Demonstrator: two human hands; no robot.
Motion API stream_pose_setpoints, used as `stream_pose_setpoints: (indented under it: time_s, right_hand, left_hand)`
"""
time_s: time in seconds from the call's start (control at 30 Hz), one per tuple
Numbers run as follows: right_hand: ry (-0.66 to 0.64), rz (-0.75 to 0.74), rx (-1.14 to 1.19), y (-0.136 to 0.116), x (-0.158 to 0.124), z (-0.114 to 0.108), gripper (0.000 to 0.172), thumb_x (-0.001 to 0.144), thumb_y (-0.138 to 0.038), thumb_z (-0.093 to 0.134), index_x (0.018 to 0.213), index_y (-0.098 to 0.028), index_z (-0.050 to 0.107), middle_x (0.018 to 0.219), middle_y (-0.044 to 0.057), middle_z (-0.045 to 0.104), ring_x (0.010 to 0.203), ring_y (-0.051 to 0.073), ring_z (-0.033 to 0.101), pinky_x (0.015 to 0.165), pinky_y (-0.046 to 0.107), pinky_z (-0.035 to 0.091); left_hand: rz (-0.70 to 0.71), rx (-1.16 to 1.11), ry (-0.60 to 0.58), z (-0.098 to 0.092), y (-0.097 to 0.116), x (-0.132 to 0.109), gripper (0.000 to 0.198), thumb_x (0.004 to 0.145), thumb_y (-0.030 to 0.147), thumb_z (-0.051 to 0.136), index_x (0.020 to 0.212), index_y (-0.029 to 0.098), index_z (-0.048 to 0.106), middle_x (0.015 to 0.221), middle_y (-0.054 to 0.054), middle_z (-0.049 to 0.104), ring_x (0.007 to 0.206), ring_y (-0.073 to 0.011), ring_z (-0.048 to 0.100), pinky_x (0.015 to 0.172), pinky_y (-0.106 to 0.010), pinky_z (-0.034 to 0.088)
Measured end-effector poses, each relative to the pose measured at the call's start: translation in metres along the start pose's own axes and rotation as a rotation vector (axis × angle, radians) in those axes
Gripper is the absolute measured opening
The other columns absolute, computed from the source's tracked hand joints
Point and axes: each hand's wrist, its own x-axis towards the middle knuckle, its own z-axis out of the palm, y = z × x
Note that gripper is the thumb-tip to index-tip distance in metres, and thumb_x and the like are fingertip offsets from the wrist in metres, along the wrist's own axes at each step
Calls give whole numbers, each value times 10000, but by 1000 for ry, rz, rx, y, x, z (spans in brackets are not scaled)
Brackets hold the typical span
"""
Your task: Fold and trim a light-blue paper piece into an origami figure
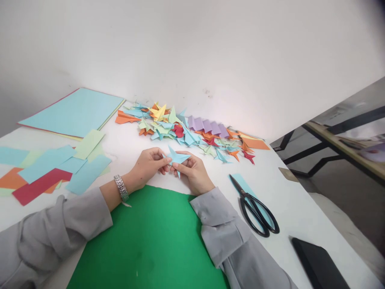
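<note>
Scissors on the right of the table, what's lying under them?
A light blue paper strip lies under the black scissors, flat on the white table. Its far end shows beside the blades; whatever sits directly beneath the blades and handles is covered.

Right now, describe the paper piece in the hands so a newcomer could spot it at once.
Find the big green sheet at the near edge of the table; just beyond it the left hand and right hand meet. Between their fingers is a light blue folded piece with pointed tips. Unlike the colourful pile behind, it alone is held.
</note>
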Motion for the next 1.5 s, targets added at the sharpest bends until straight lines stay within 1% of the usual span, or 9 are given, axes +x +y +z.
stream_pose_setpoints:
  time_s: [0.37,0.53,0.67,0.77,1.0,1.17,1.23,1.37,1.5]
  right_hand:
    - [15,15,41,0,0,-1,396,589,-240,801,934,-165,620,550,-22,662,442,107,550,438,227,376]
    - [26,23,52,1,1,-2,396,589,-235,799,936,-162,624,551,-21,662,451,112,553,437,227,373]
    - [31,21,40,1,1,-2,386,595,-239,794,934,-159,629,567,-9,675,452,115,552,436,232,369]
    - [42,26,33,0,1,-2,397,580,-242,801,927,-159,628,553,-13,670,441,118,548,434,235,370]
    - [45,37,42,-2,1,-1,398,572,-238,803,918,-152,626,542,-8,668,436,116,543,441,235,374]
    - [21,37,30,-1,1,-2,392,581,-251,799,920,-157,626,548,-12,658,458,124,551,430,232,359]
    - [9,32,18,0,1,-2,357,593,-260,792,895,-157,632,557,-6,659,467,124,553,431,233,359]
    - [-13,20,16,0,2,-2,218,674,-316,729,788,-153,641,552,4,647,452,122,545,436,247,372]
    - [-17,14,-11,0,1,0,202,693,-340,705,735,-158,629,576,13,651,468,125,549,439,249,376]
  left_hand:
    - [-112,-120,18,1,6,-1,195,702,216,681,633,130,521,475,-22,613,414,-93,545,435,-200,434]
    - [-111,-115,50,2,8,-2,218,683,197,710,668,135,502,476,-24,623,399,-100,549,412,-200,432]
    - [-92,-107,75,3,7,-1,316,637,213,764,704,157,460,449,-3,612,383,-109,551,402,-204,437]
    - [-101,-119,66,2,8,-1,347,627,239,778,714,161,451,457,2,611,384,-113,556,387,-199,429]
    - [-118,-106,40,2,9,-1,230,744,268,673,800,146,487,476,-7,614,429,-127,585,415,-215,459]
    - [-61,-45,4,2,7,-2,345,633,231,762,841,139,503,489,10,619,435,-111,571,442,-218,471]
    - [-53,-36,14,2,7,-2,358,612,206,771,841,138,505,467,26,600,427,-104,558,433,-208,459]
    - [-48,-31,36,2,8,-2,329,620,180,757,831,139,508,447,42,576,407,-94,537,410,-194,430]
    - [-48,-15,40,1,7,-2,308,632,178,745,832,142,513,445,46,570,397,-92,529,405,-196,424]
